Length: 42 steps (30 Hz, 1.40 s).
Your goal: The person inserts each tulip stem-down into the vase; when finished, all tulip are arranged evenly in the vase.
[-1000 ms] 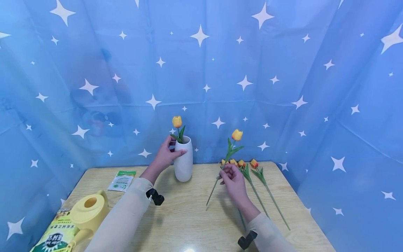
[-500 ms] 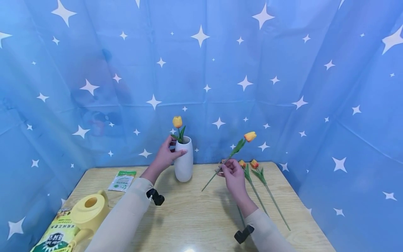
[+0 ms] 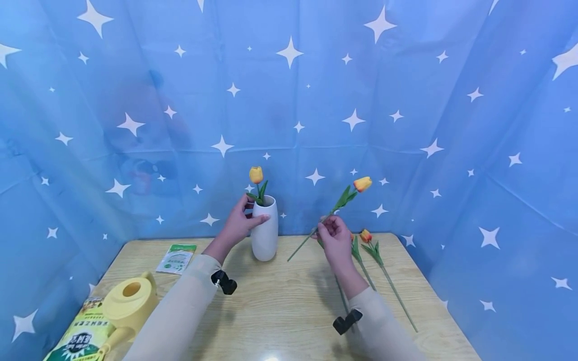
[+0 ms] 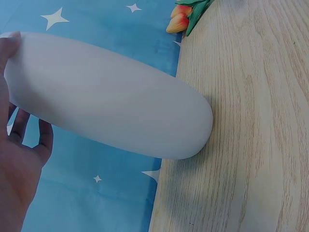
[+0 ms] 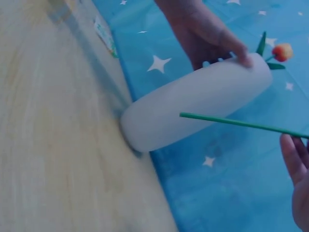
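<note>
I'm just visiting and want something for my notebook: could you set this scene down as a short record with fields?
Left hand: the left hand grips the white vase near its rim
Right hand: the right hand pinches the stem of a tilted tulip, its lower end outside the vase
Vase: upright on the wooden table
In the vase: one yellow tulip visible
Table, right side: more tulips lying flat, partly hidden
Table, left side: yellow watering can, printed bag, small packet
Backdrop: blue star-patterned curtain

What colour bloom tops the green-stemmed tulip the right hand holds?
Yellow bloom, orange at its base; best in head view.
</note>
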### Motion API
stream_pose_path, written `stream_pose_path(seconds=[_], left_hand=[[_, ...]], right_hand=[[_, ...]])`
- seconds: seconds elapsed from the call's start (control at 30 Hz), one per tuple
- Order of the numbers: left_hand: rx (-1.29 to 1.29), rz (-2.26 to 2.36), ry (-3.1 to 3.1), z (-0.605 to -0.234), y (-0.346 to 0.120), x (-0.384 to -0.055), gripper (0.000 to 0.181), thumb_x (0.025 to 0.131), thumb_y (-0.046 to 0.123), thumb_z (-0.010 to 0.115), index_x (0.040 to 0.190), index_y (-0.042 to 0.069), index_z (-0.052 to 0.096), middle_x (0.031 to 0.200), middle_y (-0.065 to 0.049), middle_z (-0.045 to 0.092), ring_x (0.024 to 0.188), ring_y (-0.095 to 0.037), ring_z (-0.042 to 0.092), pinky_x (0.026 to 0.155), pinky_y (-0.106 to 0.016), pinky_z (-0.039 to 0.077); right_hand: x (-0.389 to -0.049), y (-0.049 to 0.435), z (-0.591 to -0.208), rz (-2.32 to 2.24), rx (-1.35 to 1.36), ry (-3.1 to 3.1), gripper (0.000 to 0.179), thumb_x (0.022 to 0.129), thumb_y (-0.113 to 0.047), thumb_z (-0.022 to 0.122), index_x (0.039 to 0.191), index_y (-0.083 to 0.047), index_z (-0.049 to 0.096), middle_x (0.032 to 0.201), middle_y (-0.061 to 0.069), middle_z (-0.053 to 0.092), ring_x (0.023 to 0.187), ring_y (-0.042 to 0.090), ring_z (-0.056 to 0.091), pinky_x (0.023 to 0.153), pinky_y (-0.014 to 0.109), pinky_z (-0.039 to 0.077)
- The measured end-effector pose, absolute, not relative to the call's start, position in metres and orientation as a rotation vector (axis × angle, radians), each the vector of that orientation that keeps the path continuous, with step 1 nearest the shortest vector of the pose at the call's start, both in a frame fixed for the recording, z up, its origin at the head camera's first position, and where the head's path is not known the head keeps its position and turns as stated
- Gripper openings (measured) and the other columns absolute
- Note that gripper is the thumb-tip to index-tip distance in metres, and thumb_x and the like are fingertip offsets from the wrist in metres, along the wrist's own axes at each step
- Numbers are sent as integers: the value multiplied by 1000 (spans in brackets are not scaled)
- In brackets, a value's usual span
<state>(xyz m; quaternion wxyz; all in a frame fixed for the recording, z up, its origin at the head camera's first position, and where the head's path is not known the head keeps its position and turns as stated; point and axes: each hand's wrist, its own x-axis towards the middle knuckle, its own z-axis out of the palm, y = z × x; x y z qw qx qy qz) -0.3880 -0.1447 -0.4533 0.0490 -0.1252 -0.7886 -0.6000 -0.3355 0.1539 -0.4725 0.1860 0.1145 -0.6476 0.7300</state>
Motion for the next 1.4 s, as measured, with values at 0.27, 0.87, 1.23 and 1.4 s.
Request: stream_pose_path(seconds=[0.27,0.87,1.23,1.4], left_hand=[[-386,-1823,-2404,-455,-144,-390,59,96,43,90,137,21,53,148,-9,57,142,-40,56,113,-65,53],[-381,-1824,-2407,-453,-144,-388,59,96,40,90,138,21,53,148,-10,57,142,-42,55,113,-65,52],[-384,-1816,-2397,-454,-143,-389,56,96,39,90,135,21,54,145,-9,58,139,-39,58,112,-63,54],[-388,-1808,-2392,-454,-143,-389,56,96,38,90,135,20,54,144,-9,59,138,-38,57,113,-63,53]], right_hand=[[-344,151,-448,2042,391,-1777,18,107,2,67,124,-2,60,115,30,60,91,21,68,83,41,68],[-358,137,-390,1953,497,-1626,22,112,-8,66,122,9,57,109,33,63,98,32,79,85,39,68],[-370,122,-359,1884,462,-1591,15,114,-4,59,119,10,60,104,28,70,92,33,80,77,36,68],[-378,114,-354,1872,508,-1592,19,112,-2,60,122,14,59,109,36,68,87,17,78,75,32,68]])
